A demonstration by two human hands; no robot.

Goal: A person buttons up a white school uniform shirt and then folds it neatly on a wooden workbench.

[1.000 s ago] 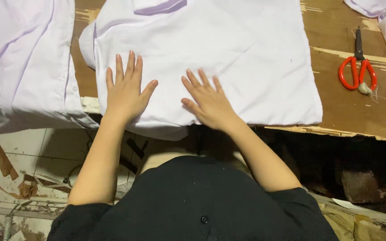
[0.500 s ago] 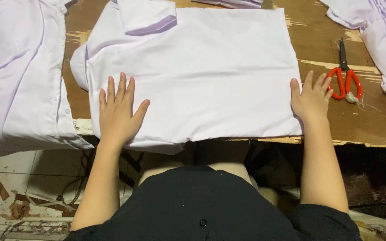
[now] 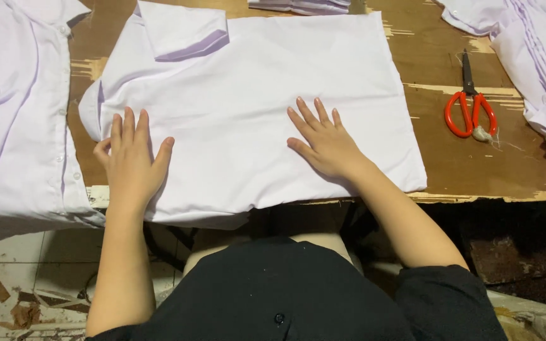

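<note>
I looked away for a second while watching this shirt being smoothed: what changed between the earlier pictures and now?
The right hand, at the white shirt's right edge near the scissors half a second ago, has slid back toward the middle of the cloth. The left hand stays flat near the left edge. Both palms lie open; nothing was gripped or released. The scissors and the side piles remain on the wooden table.

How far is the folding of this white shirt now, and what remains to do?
Done: the white shirt lies flat on the wooden table with one sleeve folded in. In hand: the left hand and right hand press flat on it, fingers spread. Left: it seems not folded down to a compact size yet, and more shirts wait in the left pile and right pile.
</note>
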